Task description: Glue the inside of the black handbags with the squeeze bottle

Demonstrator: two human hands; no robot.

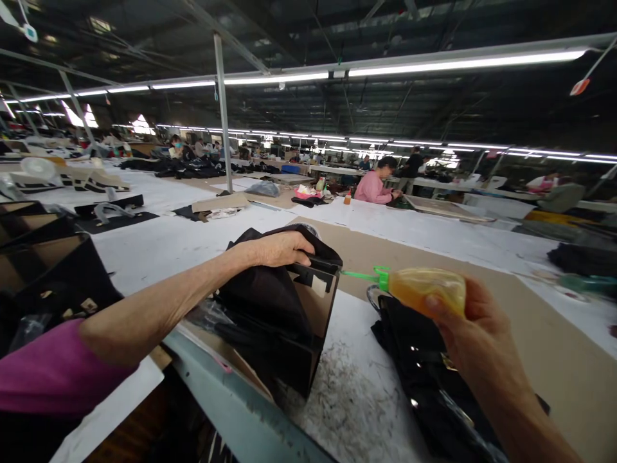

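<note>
My left hand (279, 249) grips the top edge of an upright black bag piece (284, 308) with a tan inner face, standing on the white table (159, 247). My right hand (475, 328) is wrapped round a small squeeze bottle of yellow glue (424, 288). Its green nozzle (364, 275) points left toward the bag's upper edge and stops just short of it. Below the bottle lies another black bag part (424, 379) with a metal ring.
Black bag pieces (48, 270) stand at the left. A brown paper sheet (530, 341) covers the table on the right. A person in pink (373, 186) sits at a far table among other workers. The table's grey edge (231, 392) runs near me.
</note>
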